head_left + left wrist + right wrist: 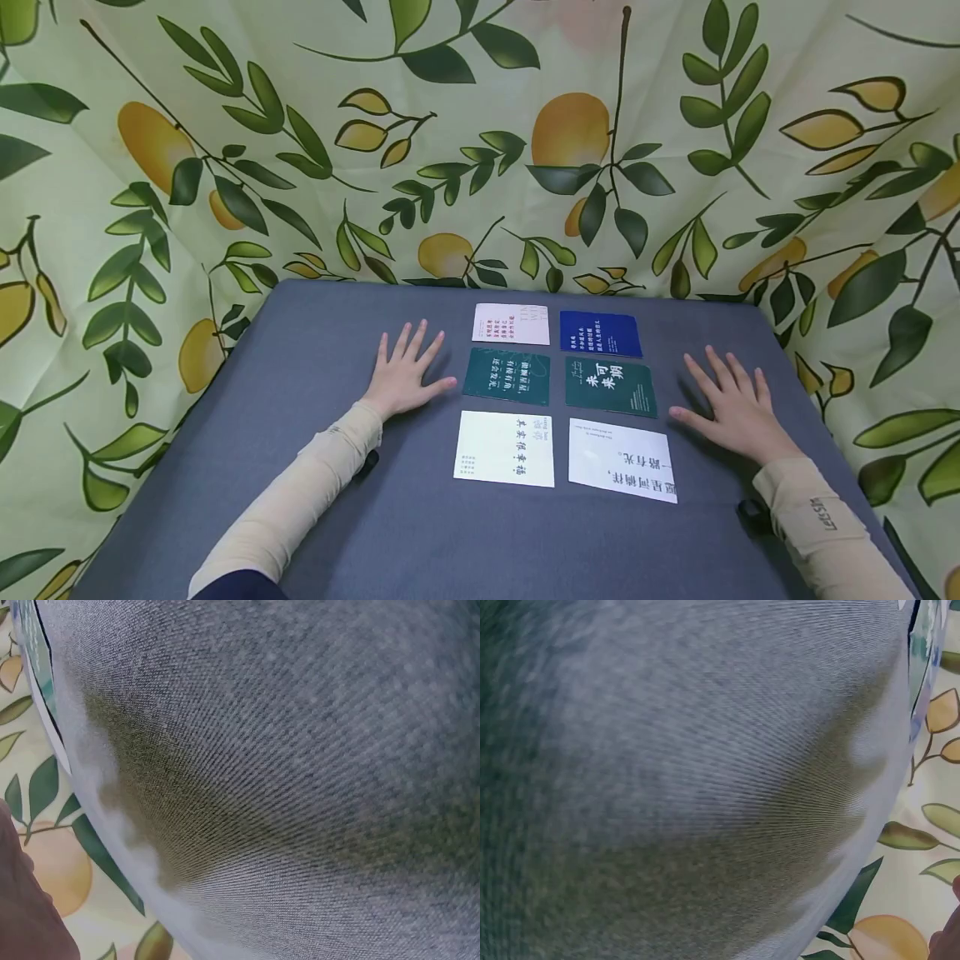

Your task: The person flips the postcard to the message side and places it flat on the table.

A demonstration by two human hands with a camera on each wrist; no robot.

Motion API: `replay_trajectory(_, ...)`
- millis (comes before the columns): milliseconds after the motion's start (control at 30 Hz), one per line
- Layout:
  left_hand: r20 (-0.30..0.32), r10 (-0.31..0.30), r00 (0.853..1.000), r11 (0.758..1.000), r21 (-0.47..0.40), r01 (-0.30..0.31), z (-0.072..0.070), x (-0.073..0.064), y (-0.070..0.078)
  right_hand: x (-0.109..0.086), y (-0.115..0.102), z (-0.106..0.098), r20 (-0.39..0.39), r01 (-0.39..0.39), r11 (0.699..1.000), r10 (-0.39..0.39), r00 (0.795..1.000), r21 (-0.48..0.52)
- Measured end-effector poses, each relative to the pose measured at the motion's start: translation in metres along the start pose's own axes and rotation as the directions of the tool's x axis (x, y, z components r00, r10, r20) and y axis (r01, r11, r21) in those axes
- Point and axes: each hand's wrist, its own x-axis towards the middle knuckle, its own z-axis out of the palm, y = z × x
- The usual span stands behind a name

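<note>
Six flat cards, in two columns, lie on the grey-blue cloth of the table. At the back are a pink card and a blue card. The middle row has a dark green card and another green card. In front lie a white card and a second white card. My left hand, fingers spread, is left of the cards, its thumb nearest the dark green one. To their right my right hand spreads its fingers too, holding nothing.
A curtain printed with fruit and leaves hangs behind the table and along both sides. Dark wrist devices sit under the left sleeve and the right sleeve. Both wrist views mostly show the cloth with shadows on it.
</note>
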Motion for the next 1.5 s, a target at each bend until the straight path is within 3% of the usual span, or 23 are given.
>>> replay_trajectory(433, -0.069, -0.001, 0.998, 1.0, -0.018, 0.0, -0.006, 0.002, 0.004, 0.005, -0.012, -0.015, -0.039, -0.008, 1.0, 0.007, 0.999, -0.019)
replay_trajectory(800, -0.155, 0.035, 0.987, 0.998, -0.042, -0.042, -0.031, 0.003, 0.013, 0.014, -0.034, -0.044, -0.106, 0.057, 0.998, -0.06, 0.993, -0.024)
replay_trajectory(1100, -0.173, 0.071, 0.982, 0.996, -0.033, -0.078, -0.051, 0.008, 0.02, 0.027, -0.056, -0.066, -0.113, 0.06, 0.996, -0.053, 0.992, 0.067)
replay_trajectory(1300, -0.222, 0.1, 0.97, 0.994, -0.023, -0.108, -0.065, 0.015, 0.023, 0.038, -0.069, -0.075, -0.129, 0.062, 0.985, -0.041, 0.991, 0.163)
replay_trajectory(1500, -0.258, 0.093, 0.962, 0.99, -0.078, -0.117, -0.078, 0.029, 0.024, 0.054, -0.084, -0.084, -0.121, 0.064, 0.973, -0.037, 0.992, 0.224)
